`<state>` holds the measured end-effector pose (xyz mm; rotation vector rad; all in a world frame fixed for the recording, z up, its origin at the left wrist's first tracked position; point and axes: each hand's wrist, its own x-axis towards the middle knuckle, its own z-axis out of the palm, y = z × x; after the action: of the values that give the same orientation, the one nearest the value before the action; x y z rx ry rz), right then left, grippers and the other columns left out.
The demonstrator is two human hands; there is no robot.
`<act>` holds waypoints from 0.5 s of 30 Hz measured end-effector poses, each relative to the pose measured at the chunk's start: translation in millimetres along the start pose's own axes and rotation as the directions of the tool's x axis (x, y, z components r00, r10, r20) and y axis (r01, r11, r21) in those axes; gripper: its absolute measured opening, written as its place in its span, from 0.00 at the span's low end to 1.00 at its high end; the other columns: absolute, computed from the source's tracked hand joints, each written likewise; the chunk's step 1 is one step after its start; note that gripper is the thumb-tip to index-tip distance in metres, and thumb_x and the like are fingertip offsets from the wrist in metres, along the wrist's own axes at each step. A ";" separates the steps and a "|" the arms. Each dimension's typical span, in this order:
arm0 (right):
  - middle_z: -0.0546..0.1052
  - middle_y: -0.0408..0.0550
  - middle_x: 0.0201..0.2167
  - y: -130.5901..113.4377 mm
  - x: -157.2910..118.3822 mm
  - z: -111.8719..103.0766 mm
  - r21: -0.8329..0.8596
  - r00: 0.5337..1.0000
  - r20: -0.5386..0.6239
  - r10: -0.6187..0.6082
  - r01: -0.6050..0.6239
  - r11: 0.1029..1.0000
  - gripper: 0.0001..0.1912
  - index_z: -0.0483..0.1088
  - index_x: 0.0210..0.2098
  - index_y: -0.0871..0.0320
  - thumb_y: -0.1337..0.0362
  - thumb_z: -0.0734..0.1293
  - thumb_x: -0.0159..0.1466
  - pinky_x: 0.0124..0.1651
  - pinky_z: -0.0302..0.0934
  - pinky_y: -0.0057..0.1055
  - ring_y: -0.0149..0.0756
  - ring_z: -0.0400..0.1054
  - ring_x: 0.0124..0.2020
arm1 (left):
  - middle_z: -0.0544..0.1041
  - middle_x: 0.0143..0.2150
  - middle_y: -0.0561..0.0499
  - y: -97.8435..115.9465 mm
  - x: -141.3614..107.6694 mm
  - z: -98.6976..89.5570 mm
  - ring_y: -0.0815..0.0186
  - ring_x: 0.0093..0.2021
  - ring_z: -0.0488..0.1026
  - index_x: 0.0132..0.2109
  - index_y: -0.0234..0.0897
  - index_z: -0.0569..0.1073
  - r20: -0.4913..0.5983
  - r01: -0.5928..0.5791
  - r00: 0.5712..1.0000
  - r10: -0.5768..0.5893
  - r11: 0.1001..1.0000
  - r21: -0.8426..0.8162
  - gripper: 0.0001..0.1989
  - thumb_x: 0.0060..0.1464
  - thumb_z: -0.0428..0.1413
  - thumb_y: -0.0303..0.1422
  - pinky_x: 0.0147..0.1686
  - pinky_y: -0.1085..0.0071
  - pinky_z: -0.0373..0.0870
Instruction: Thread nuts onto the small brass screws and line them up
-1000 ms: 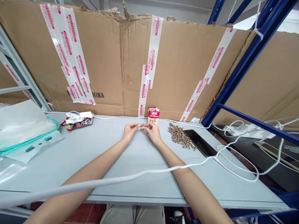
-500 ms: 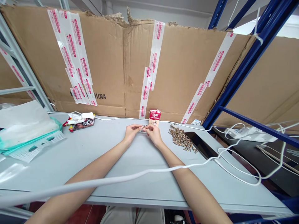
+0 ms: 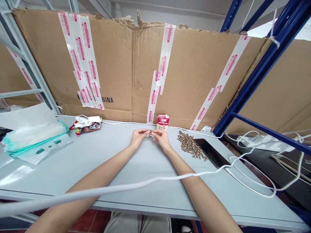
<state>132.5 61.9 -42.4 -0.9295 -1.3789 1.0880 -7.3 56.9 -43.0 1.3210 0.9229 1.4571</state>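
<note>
My left hand and my right hand meet above the middle of the table, thumbs and fingertips pinched together. Between them is a small brass-coloured metal piece, screw-like but too small to make out fully. A few similar metal bits show just below the fingertips; whether they are held or lie on the table I cannot tell. Right of my right hand lies a loose pile of small screw-like metal pieces. Just behind my right hand stands a red and cream drink carton, its lower part hidden.
A black phone lies beside the pile. One white cable crosses in front of my forearms. Plastic packaging and snack wrappers sit on the grey table at left. A taped cardboard sheet stands behind.
The whole view has shifted slightly to the left, so things appear a little further right. My hands stay together, with the fingers slightly repositioned around the small metal piece.
</note>
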 end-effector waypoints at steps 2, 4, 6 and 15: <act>0.77 0.49 0.27 0.9 0.4 -0.4 -0.009 1.000 -0.006 0.001 -0.001 1.000 0.19 0.71 0.30 0.60 0.51 0.70 0.45 0.21 0.57 0.28 0.28 0.62 0.18 | 0.78 0.33 0.45 0.4 0.5 0.3 0.59 0.36 0.73 0.33 0.34 0.78 -0.011 -0.009 1.000 0.009 0.999 0.049 0.14 0.39 0.62 0.40 0.43 0.63 0.66; 0.77 0.49 0.26 1.3 0.2 -0.7 -0.022 1.000 0.002 -0.009 0.009 1.000 0.20 0.70 0.29 0.60 0.49 0.69 0.46 0.22 0.57 0.28 0.29 0.62 0.18 | 0.78 0.33 0.45 1.5 0.6 1.2 0.59 0.36 0.73 0.32 0.34 0.78 -0.031 -0.024 0.999 0.027 0.995 0.101 0.14 0.38 0.62 0.39 0.42 0.64 0.66; 0.76 0.48 0.26 1.0 -1.0 -0.5 -0.064 1.000 0.021 -0.020 0.021 0.998 0.19 0.68 0.28 0.59 0.48 0.67 0.49 0.22 0.58 0.28 0.29 0.62 0.18 | 0.78 0.33 0.45 2.7 0.5 2.1 0.59 0.36 0.73 0.31 0.34 0.78 -0.053 -0.046 0.997 0.054 0.988 0.144 0.13 0.38 0.62 0.39 0.41 0.64 0.65; 0.71 0.42 0.22 -3.2 -11.4 3.4 -0.475 0.993 0.039 -0.113 0.118 0.872 0.18 0.61 0.25 0.56 0.53 0.52 0.64 0.28 0.56 0.26 0.30 0.64 0.22 | 0.78 0.32 0.45 1.6 1.6 2.7 0.61 0.34 0.71 0.30 0.34 0.78 -0.050 -0.085 0.994 0.096 0.976 0.201 0.11 0.39 0.60 0.37 0.36 0.67 0.64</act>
<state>130.3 49.7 -42.5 -1.1750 -1.7298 0.6665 -4.8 57.9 -40.6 1.4888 1.0819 1.5113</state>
